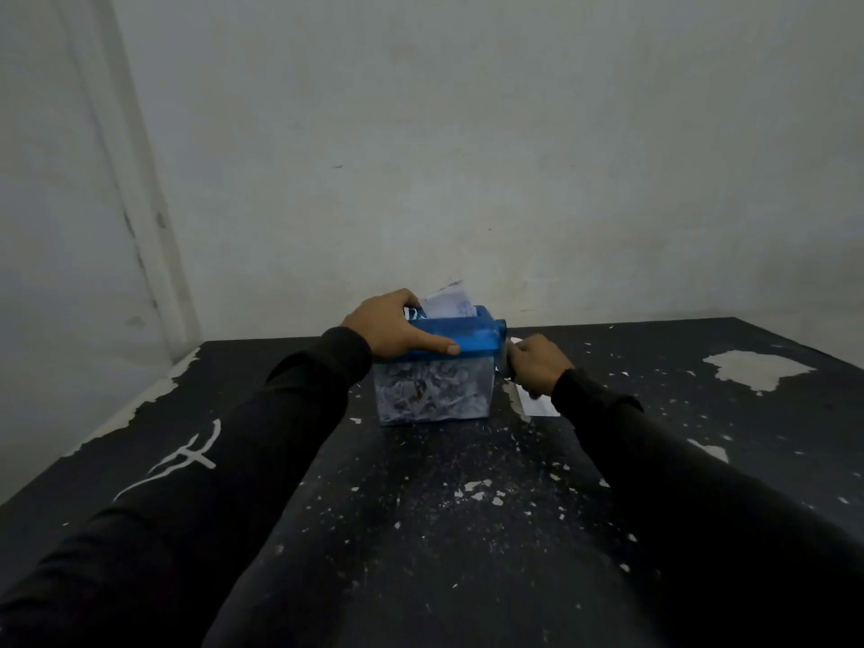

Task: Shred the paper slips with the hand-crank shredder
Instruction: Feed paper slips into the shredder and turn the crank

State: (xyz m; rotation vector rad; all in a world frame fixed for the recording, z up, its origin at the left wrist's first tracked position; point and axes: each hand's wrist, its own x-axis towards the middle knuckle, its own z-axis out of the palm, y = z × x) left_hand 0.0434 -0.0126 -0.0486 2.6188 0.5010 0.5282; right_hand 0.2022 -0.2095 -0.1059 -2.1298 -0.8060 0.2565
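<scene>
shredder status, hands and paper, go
Left hand grips blue hand-crank shredder. Right hand on crank. White paper slip in slot. Nothing blocking.

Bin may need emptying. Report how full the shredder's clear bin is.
Nearly full: shredded paper fills the clear bin almost up to the blue lid.

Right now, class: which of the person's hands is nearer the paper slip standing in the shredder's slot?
Left. The left hand grips the shredder's lid beside the paper slip; the right hand holds the crank, lower on the far side.
</scene>
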